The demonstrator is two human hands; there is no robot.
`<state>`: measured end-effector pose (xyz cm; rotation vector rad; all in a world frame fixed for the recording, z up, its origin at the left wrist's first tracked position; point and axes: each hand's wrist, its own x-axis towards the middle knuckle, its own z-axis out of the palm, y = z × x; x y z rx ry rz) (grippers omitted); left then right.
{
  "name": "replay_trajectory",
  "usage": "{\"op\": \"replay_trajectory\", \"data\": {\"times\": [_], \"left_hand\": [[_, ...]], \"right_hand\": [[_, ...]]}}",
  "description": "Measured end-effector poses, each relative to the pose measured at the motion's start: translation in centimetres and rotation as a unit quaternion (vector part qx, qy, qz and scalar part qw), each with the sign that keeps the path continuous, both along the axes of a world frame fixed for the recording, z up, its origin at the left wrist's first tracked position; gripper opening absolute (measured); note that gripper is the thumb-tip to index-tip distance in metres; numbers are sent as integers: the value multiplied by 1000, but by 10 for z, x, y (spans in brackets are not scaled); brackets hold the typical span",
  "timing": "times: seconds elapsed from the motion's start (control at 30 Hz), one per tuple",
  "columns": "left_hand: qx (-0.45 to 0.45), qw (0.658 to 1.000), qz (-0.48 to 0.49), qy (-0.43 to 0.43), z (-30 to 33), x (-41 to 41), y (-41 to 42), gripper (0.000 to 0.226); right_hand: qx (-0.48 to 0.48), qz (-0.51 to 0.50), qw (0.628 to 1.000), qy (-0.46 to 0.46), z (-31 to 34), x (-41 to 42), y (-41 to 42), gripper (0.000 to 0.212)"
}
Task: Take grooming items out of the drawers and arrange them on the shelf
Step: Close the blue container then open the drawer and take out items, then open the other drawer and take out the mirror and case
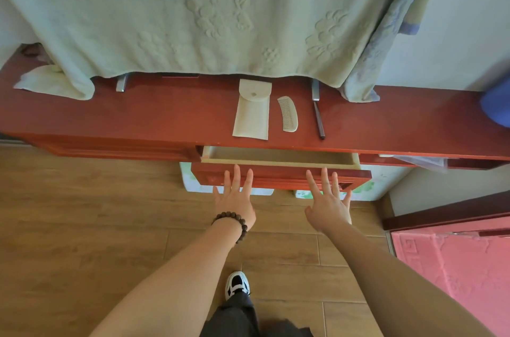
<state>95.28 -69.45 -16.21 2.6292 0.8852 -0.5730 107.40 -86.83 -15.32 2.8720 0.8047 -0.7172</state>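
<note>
Both hands flat and spread, holding nothing. Left hand (234,198), w/ dark wooden bead bracelet (234,222) at wrist, fingertips on front of the red-brown wooden drawer (276,175), left of its middle. Right hand (328,203) same, nearer the drawer's right end. Grip wide open on both sides, palms toward the panel: reads as a push to shut, not a pull, since no finger hooks the edge.

Drawer only partly out; pale inside shows no item in the visible strip, rest hidden under the shelf.

On the long red-brown wooden shelf (138,116), near its front edge and just above the drawer: flat cream pouch with snap flap (251,113), small curved cream comb (288,114) just beside it to the right, then thin dark-handled metal tool (317,113), prob. a razor or file, cannot tell which. Lying parallel, apart, ends toward front edge: placed so for neat row and easy reach.

Pale green embossed towel (193,11) hangs over the shelf's back edge, hiding the wall side.

Judged: this drawer done, closing in hand. Second drawer to the right, w/ clear plastic bag (425,161) sticking out, likely next.
</note>
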Motion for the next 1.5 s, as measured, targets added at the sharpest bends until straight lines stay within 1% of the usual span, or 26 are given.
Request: {"op": "replay_trajectory", "data": {"times": [0.17, 0.2, 0.23, 0.27, 0.3, 0.33, 0.37, 0.4, 0.43, 0.5, 0.57, 0.67, 0.97, 1.07, 1.17, 1.23, 1.37, 1.43, 1.5], "left_hand": [[-15, 1000, -4, 7, -2, 19, 12, 102], [-15, 1000, 7, -7, -1, 21, 12, 105], [-17, 999, 34, -39, -1, 22, 10, 109], [-23, 993, 79, -83, -1, 23, 7, 112], [-31, 982, 137, -128, -1, 25, 3, 115], [-45, 966, 199, -158, -1, 28, 0, 119], [-68, 948, 261, -170, -2, 34, -1, 123], [-95, 927, 319, -170, -2, 40, -2, 128], [-119, 908, 368, -164, -5, 47, 0, 132], [-143, 882, 420, -158, -10, 61, 6, 138], [-150, 871, 439, -164, -14, 71, 10, 142], [-140, 870, 440, -172, -17, 80, 13, 142], [-120, 891, 405, -169, -30, 91, 28, 136], [-124, 895, 395, -164, -33, 89, 31, 134], [-126, 906, 375, -153, -33, 83, 36, 129], [-117, 919, 350, -139, -28, 75, 38, 118], [-65, 958, 258, -106, -11, 48, 39, 84], [-23, 969, 222, -111, 1, 29, 37, 74], [12, 970, 206, -125, 14, 10, 35, 69]], "right_hand": [[16, 2, 1000, 10, -5, 22, 10, 83], [41, -6, 999, 4, -6, 24, 11, 82], [88, -34, 996, -9, -8, 23, 11, 83], [148, -90, 985, -27, -10, 20, 11, 88], [204, -170, 963, -39, -13, 16, 11, 97], [245, -256, 934, -36, -16, 13, 13, 106], [271, -333, 903, -16, -20, 13, 17, 114], [283, -389, 877, 9, -23, 14, 22, 120], [288, -421, 860, 27, -26, 18, 27, 124], [300, -436, 847, 45, -31, 29, 37, 128], [317, -441, 838, 50, -35, 39, 45, 129], [341, -450, 824, 51, -39, 46, 54, 130], [365, -428, 825, 50, -45, 69, 68, 131], [363, -415, 832, 60, -45, 71, 65, 130], [359, -401, 841, 64, -44, 71, 57, 124], [353, -395, 846, 64, -41, 67, 50, 115], [308, -348, 881, 85, -24, 43, 41, 76], [310, -290, 900, 103, -10, 23, 44, 63], [312, -206, 921, 110, 2, 4, 54, 60]]}}
